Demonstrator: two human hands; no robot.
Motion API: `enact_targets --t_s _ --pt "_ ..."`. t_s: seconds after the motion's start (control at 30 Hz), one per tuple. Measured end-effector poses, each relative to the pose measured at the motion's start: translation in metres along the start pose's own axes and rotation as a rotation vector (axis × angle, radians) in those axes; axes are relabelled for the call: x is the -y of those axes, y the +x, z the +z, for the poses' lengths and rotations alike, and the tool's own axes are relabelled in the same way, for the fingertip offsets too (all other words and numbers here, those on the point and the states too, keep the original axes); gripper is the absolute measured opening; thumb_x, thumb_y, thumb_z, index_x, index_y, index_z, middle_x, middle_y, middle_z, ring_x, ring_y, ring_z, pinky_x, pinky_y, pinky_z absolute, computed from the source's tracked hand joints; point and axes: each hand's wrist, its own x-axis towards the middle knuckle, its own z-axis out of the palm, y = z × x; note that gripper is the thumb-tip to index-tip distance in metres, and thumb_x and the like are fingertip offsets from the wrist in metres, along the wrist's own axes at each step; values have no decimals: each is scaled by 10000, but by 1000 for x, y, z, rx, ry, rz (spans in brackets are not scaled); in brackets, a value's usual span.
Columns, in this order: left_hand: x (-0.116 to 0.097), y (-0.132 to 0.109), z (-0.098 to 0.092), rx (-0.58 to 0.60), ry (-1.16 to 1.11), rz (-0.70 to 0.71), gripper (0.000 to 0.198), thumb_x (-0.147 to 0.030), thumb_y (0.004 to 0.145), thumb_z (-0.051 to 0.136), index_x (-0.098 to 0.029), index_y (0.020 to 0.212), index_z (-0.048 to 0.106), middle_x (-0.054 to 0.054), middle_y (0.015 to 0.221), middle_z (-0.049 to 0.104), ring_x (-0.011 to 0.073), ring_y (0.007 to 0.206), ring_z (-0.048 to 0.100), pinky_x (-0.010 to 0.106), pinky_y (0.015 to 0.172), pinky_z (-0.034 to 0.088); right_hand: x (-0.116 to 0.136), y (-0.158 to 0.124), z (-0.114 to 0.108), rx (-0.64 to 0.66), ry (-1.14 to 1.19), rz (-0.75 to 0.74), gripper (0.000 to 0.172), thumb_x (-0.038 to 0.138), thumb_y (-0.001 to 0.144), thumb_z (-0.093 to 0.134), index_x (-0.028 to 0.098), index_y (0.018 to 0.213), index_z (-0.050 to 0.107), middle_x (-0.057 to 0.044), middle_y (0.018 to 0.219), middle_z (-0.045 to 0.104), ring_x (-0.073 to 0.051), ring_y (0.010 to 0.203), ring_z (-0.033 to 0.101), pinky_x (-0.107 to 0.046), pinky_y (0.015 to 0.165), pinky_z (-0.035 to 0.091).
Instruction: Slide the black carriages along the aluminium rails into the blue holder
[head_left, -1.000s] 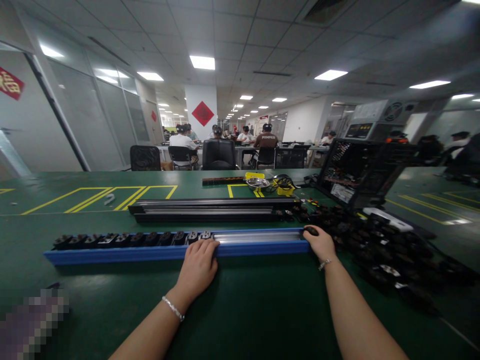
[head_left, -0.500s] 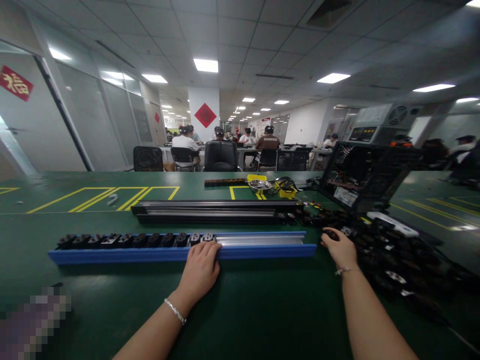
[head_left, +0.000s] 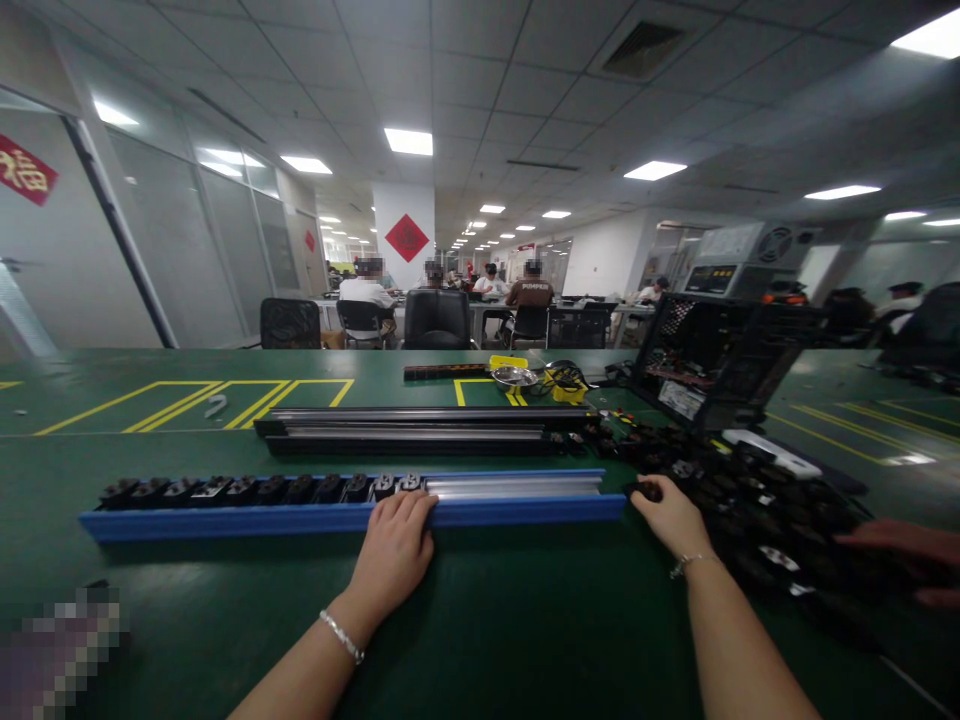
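A long blue rail (head_left: 225, 520) lies across the green table, its left half filled with a row of black socket modules (head_left: 262, 489) and its right half showing bare metal channel (head_left: 517, 486). My left hand (head_left: 394, 552) rests on the rail's front edge, fingers curled against the last module in the row. At the rail's right end my right hand (head_left: 670, 515) is closed on a black socket module (head_left: 649, 491). A heap of loose black modules (head_left: 757, 510) lies just to its right.
Black rails (head_left: 420, 428) lie behind the blue one. Further back are a steel bowl (head_left: 514, 376), yellow boxes and an open computer case (head_left: 712, 355). Another person's hand (head_left: 911, 545) reaches in at the right edge. People sit at desks beyond.
My right hand left the rail's right end, went right to the heap, and has come back towards the rail end holding a module. Another person's hand appeared at the right. My left hand stayed.
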Motion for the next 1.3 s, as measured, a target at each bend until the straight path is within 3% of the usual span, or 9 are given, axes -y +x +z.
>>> enact_targets --t_s 0.17,0.37,0.63,0.8,0.97,1.1,1.2,1.3 --pt "2 -1 2 -29 -7 25 423 -137 755 475 -230 1166 517 63 1175 556 229 1092 482 419 954 377 -4 3 18 -77 -62 -229 339 340 676 507 157 921 654 -114 1067 591 -217 991 547 -326 896 410" --pt "4 -3 6 -76 4 27 401 -151 762 482 -217 1157 507 78 1159 528 236 1102 465 425 969 381 -3 1 16 21 -243 -126 420 314 690 494 188 1067 627 -103 1028 607 -229 915 561 -336 797 436" --pt "7 -4 2 -222 138 -162 406 -227 800 474 -157 1199 468 137 1194 497 271 1114 443 448 952 368 1 2 14 76 -293 -149 359 251 658 495 225 972 667 -65 995 626 -212 902 559 -318 790 433" --pt "3 -4 -3 -194 218 -223 435 -249 806 458 -144 1227 469 143 1191 530 283 1111 436 462 962 319 -4 1 16 -65 -372 -153 374 247 693 483 272 1015 672 -66 1108 602 -274 1002 512 -396 823 426" --pt "1 -4 -6 -186 229 -233 435 -244 803 453 -144 1226 472 132 1201 545 280 1143 416 456 981 292 -2 -2 19 -145 -314 -112 447 186 684 456 223 1085 649 -110 1198 517 -259 1034 511 -375 875 420" --pt "2 -4 -5 -174 224 -191 436 -227 803 442 -142 1229 469 128 1213 554 278 1198 395 466 1015 258 18 -8 16 -247 -220 -133 448 171 701 423 185 1105 614 -108 1191 531 -247 1074 493 -372 942 380" --pt "3 -4 -2 -172 215 -178 438 -221 805 428 -135 1232 470 126 1222 554 276 1216 390 468 1035 236 47 -20 21 -301 -107 -314 386 209 755 388 157 1074 599 -106 1111 580 -224 1073 493 -368 966 364" --pt "3 -3 0 -184 209 -186 439 -223 802 430 -135 1228 482 131 1219 556 280 1214 397 473 1038 232 80 -40 38 -223 -61 -482 373 247 802 370 135 1083 589 -121 1121 588 -215 1067 502 -365 961 373"
